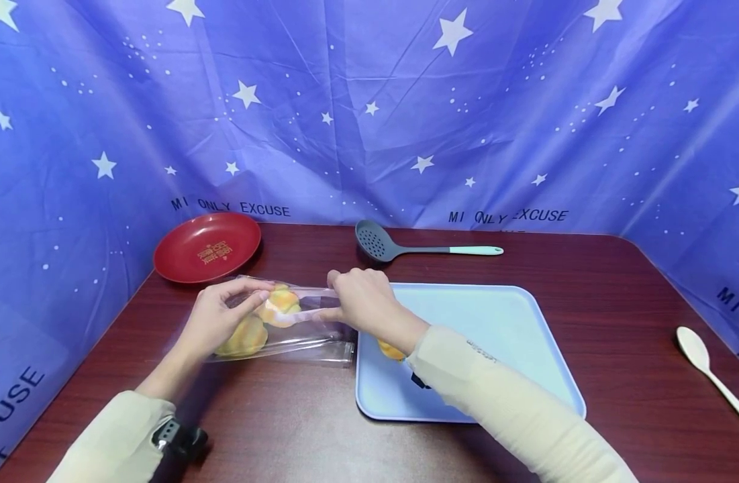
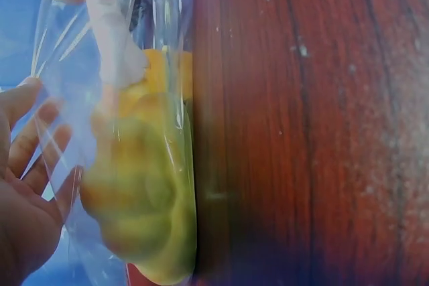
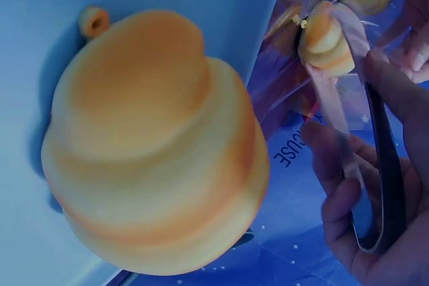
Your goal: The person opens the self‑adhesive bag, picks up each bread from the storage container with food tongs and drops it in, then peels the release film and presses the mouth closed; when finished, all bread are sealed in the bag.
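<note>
My left hand (image 1: 215, 315) holds the side of a clear plastic bag (image 1: 329, 352) lying on the table, the film between thumb and fingers. Two bread rolls show through it: a yellowish one (image 1: 242, 337) under the left hand and an orange-striped one (image 1: 281, 305) nearer the bag's mouth. My right hand (image 1: 372, 302) grips metal tongs (image 3: 379, 159) with pale tips; these reach into the bag on either side of the striped roll. Another bread roll (image 3: 154, 152) with a small loop rests on the light blue tray (image 1: 478, 329), mostly covered by the right forearm in the head view.
At the back left stands a red plate (image 1: 182, 251) with gold print. A grey skimmer (image 1: 375, 241) with a mint handle lies behind the tray. Far right is a cream spoon (image 1: 695, 349). A blue star-patterned curtain (image 1: 369, 134) surrounds the table.
</note>
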A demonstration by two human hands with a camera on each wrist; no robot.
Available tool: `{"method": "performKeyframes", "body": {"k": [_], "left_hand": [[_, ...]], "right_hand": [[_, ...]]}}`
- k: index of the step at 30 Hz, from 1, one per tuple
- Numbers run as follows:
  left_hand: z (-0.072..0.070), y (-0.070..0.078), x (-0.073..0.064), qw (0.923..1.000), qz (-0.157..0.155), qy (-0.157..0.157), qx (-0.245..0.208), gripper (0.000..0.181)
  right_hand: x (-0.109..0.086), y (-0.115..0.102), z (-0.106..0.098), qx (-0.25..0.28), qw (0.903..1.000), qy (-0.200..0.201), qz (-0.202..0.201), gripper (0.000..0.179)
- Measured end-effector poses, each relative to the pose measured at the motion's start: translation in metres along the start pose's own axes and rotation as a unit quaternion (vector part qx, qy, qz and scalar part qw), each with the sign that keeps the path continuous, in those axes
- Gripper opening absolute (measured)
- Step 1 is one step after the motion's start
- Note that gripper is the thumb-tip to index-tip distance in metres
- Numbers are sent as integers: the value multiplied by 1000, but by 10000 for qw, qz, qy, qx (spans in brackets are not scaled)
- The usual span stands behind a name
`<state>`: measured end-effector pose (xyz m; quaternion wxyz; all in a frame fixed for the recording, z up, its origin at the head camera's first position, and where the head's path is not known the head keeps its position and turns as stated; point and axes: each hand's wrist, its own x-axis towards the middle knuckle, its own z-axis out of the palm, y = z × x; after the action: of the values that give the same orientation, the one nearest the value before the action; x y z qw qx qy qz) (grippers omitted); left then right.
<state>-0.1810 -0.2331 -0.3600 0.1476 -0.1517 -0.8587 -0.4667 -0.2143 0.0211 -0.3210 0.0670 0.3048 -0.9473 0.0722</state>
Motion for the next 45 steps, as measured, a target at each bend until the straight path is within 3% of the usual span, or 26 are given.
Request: {"method": "performKeyframes", "body": {"k": [6,11,17,23,33,40,45], "left_hand": [[0,0,-1,9993,-189,12,336,15],[-1,2,-2,9988,-189,0,443,16],[-3,1,-2,9988,-71,13,491,16],[-3,2,-1,9990,44,17,445,16],[-4,4,-2,9987,-163,-79,468,17],[-4,4,-3,9992,-96,-43,381,17],[-4,3,-3,9991,-7,-46,424,16]], "right_hand": [[-1,9,-11,116,9982,-532,248,56],[-9,25,-26,233,9972,-710,-28,54],[-25,52,-42,448,9966,-477,-500,57],[-50,80,-54,681,9958,-79,-607,53],[-88,103,-61,578,9981,231,41,55],[-110,102,-60,514,9962,326,628,55],[-127,94,-56,235,9948,556,823,54]]}}
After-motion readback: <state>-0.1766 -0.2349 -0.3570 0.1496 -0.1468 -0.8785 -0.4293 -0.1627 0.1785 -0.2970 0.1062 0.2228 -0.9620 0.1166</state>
